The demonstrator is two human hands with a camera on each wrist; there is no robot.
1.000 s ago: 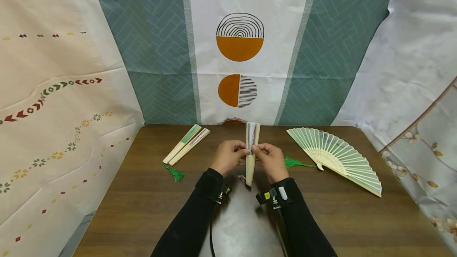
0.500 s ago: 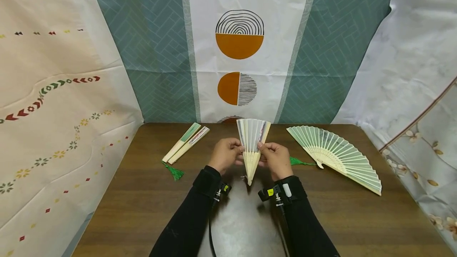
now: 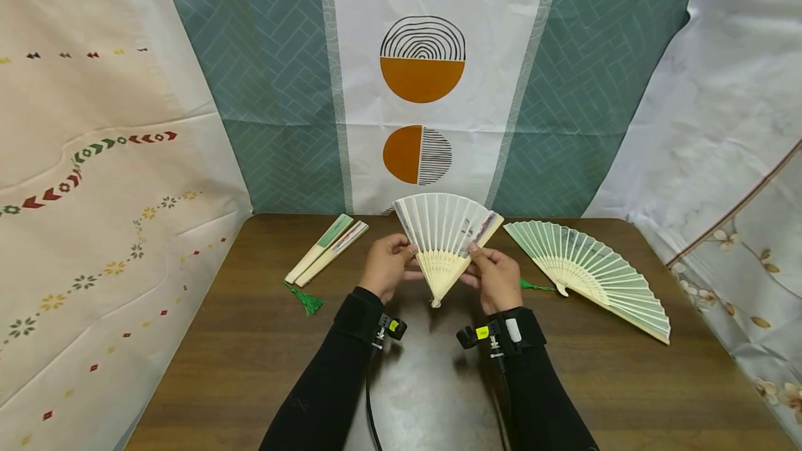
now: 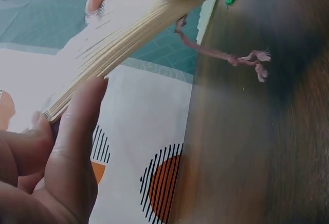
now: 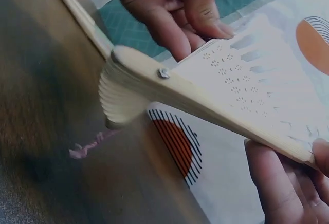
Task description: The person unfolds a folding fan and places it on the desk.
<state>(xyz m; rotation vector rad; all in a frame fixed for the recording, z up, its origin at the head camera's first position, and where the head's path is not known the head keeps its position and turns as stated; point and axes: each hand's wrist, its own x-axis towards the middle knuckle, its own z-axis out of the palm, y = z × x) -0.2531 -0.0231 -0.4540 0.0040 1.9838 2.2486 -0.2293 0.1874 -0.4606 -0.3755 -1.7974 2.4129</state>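
White paper-like folding fan point(image 3: 438, 225) with pale wooden ribs is up in both hands, off the brown wood-grain table point(image 3: 238, 367), mid-scene near the far edge. Leaf partly fanned out, wide end up, pivot end down toward the person; dark and reddish print near its right edge. Left hand point(image 3: 384, 266) pinches the fan's left edge, thumb on the near side, fingers behind. Right hand point(image 3: 498, 277) pinches the right outer stick, thumb likewise in front. Small metal rivet point(image 5: 163, 73) shows at the pivot, punched flower holes in the ribs; frayed pink cord point(image 4: 208, 53) hangs from that end. Leaf is washed out in both wrist views, so no print detail there. Right of the hands: pale green folding fan point(image 3: 601, 270), spread wide, lying on the table, green tassel point(image 3: 535, 286) on its left, near the right hand. Left of the hands: two folded fans side by side, one slim green-topped fan point(image 3: 326, 239) and one slim white-topped fan with reddish print point(image 3: 335, 256), green tassel point(image 3: 310, 302) at their near ends. Black sleeves point(image 3: 319, 388) on both arms, a small black camera point(image 3: 396, 328) strapped at each wrist. Behind: teal-and-white cloth point(image 3: 282, 89) with orange circles; cream patterned cloth point(image 3: 81, 228) left, white floral cloth point(image 3: 702, 159) right.
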